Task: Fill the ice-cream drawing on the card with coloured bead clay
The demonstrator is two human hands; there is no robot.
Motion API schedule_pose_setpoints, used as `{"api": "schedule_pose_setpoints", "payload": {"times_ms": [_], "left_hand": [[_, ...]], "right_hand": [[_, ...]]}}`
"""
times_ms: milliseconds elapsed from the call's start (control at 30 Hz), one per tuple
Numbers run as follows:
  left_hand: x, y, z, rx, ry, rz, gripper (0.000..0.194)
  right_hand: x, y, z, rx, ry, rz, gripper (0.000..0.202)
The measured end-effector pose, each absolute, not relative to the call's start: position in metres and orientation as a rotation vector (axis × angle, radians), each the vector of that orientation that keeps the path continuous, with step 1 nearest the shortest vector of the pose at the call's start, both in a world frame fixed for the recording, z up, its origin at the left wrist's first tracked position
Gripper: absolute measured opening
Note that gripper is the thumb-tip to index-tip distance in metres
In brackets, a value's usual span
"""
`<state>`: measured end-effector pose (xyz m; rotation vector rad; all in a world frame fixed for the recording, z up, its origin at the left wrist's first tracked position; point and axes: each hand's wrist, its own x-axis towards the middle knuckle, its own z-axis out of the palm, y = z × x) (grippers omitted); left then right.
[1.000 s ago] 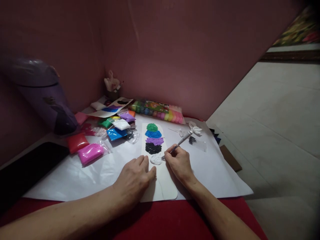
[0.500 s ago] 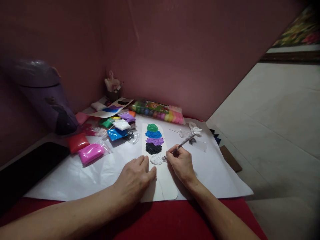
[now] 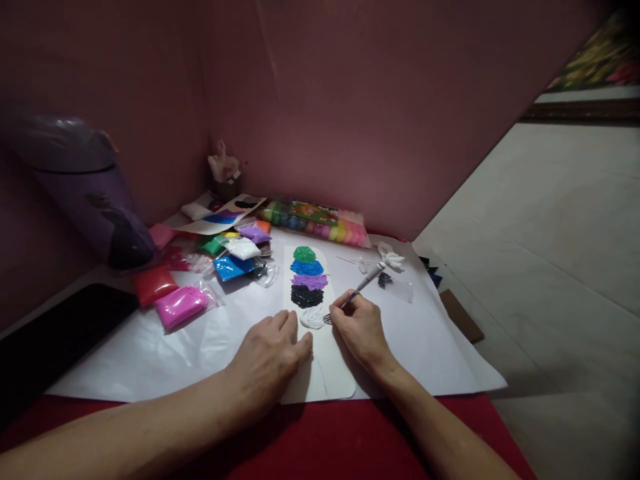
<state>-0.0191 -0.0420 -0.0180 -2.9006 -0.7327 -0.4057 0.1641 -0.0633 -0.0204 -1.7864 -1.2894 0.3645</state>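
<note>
My right hand [image 3: 361, 328] pinches a small metal fork [image 3: 369, 279] with a ridged handle. The fork's tines touch the right side of a white clay patch [image 3: 312, 318] marked with grooves. That patch lies on a long cream card [image 3: 327, 373], below black [image 3: 307, 297], purple [image 3: 309, 282], blue [image 3: 307, 267] and green [image 3: 305, 254] clay patches in a column. My left hand [image 3: 270, 353] rests on the card's left side, holding nothing, its fingertips beside the white patch and its thumb apart.
Bagged clay, pink [image 3: 183, 307], red [image 3: 155, 285] and blue [image 3: 234, 267] among it, lies left. A long pack of colored clay [image 3: 315, 223] is along the wall. A purple bottle [image 3: 95, 200] and a black flat object [image 3: 65, 340] stand far left. White clay [image 3: 390, 257] lies right.
The fork's handle end has shifted slightly left and its tines have moved slightly left on the white clay. My left hand has stayed nearly still.
</note>
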Motion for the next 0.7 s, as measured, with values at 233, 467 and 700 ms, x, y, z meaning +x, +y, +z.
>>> {"api": "schedule_pose_setpoints", "payload": {"times_ms": [233, 467, 700], "left_hand": [[-0.0191, -0.0430, -0.0170, -2.892, -0.727, -0.404, 0.021], [-0.0187, -0.0423, -0.0155, -2.908, -0.743, -0.364, 0.022], [-0.0191, -0.0418, -0.0185, -2.897, -0.724, -0.405, 0.020]], "right_hand": [[0.1659, -0.0637, -0.0177, -1.783, -1.260, 0.328, 0.014], [0.1622, -0.0669, -0.0218, -1.699, -1.277, 0.419, 0.014], [0.1601, -0.0682, -0.0217, -1.666, -1.316, 0.438, 0.012]]}}
